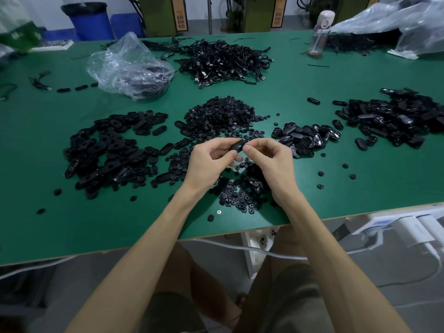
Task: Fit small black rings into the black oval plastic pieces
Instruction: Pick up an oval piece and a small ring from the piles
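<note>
The table top point(348, 188) is smooth, matt green. The oval pieces point(108, 150) at centre left are matt black plastic; the smaller pile point(305, 137) right of centre shows glossy highlights. The bag point(129, 66) at upper left is clear, crinkled plastic film.

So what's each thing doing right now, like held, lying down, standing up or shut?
Left hand: holds the oval piece between thumb and fingers.
Right hand: pinches the same piece's other end.
Oval piece: held above the green table, between both hands.
Ring pile: loose heap on the table.
Oval pile: loose heap, left of the rings.
Water bottle: standing upright, cap on.
Clear bag: crumpled, lying on the table.
</note>
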Demonstrator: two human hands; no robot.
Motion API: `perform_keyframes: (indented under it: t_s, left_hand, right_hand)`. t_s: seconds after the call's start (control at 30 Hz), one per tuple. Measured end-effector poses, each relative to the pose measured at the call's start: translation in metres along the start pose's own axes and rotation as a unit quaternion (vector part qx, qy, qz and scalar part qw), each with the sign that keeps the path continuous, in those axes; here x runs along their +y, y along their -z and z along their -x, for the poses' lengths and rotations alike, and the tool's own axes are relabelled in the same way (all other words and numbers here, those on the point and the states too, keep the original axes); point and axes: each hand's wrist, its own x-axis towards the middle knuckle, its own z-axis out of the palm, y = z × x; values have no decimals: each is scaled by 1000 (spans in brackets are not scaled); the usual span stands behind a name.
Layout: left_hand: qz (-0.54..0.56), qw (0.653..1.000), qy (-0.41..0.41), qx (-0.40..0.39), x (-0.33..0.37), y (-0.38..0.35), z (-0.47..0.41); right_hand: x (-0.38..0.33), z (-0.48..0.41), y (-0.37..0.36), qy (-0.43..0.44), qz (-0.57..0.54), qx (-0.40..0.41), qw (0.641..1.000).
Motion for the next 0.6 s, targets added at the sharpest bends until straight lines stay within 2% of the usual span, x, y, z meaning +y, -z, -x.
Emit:
perform_keyframes:
  t_s: [0.47,0.6]
  left_hand:
    - [38,999,4,-26,4,-1,1]
    - [26,999,11,-19,4,0,1]
  right_hand:
    - [-1,2,0,27,49,5,998]
    - [-6,5,-3,56,100,1,993]
